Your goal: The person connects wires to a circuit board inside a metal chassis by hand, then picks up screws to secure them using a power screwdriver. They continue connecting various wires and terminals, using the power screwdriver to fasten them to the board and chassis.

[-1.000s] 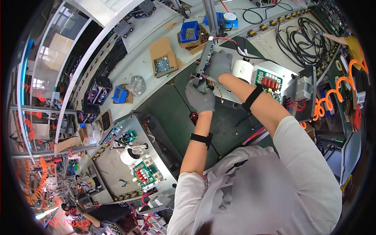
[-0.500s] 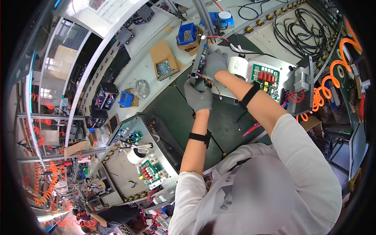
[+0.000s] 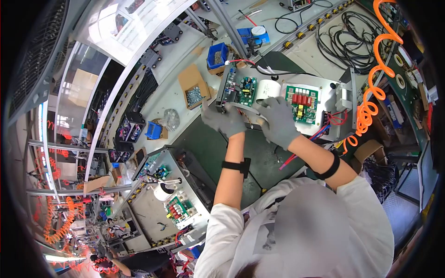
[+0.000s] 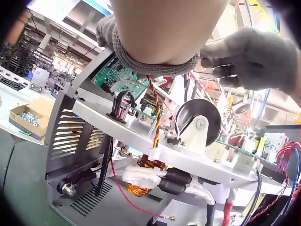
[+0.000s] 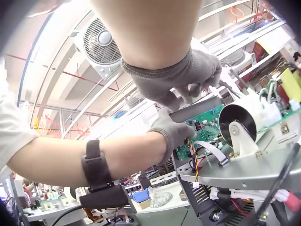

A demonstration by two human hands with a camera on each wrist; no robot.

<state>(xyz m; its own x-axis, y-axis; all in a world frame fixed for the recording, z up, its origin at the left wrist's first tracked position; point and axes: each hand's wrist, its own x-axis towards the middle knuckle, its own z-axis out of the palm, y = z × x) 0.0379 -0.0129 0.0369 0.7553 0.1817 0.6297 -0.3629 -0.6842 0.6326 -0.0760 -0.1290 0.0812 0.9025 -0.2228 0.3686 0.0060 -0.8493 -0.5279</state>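
My gloved left hand is at the near end of a dark upright panel on the left of an electronics chassis. Its thumb lies on the panel's inner side and its fingers spread outside, apart from it. My gloved right hand hangs loosely over the chassis's front edge, in front of a white cylinder, holding nothing. In the right wrist view, a green circuit board covers the panel's inner face. A twisted red, yellow and black cable dangles below the left wrist, ending in a white connector.
A second chassis stands to the left on the green bench mat. Behind are a cardboard box of screws, blue bins and a plastic bag. An orange coiled hose hangs at right.
My right hand has let go of the panel and come back toward me and right, uncovering a small green board. My left hand stays at the panel's near end, its fingers now spread.
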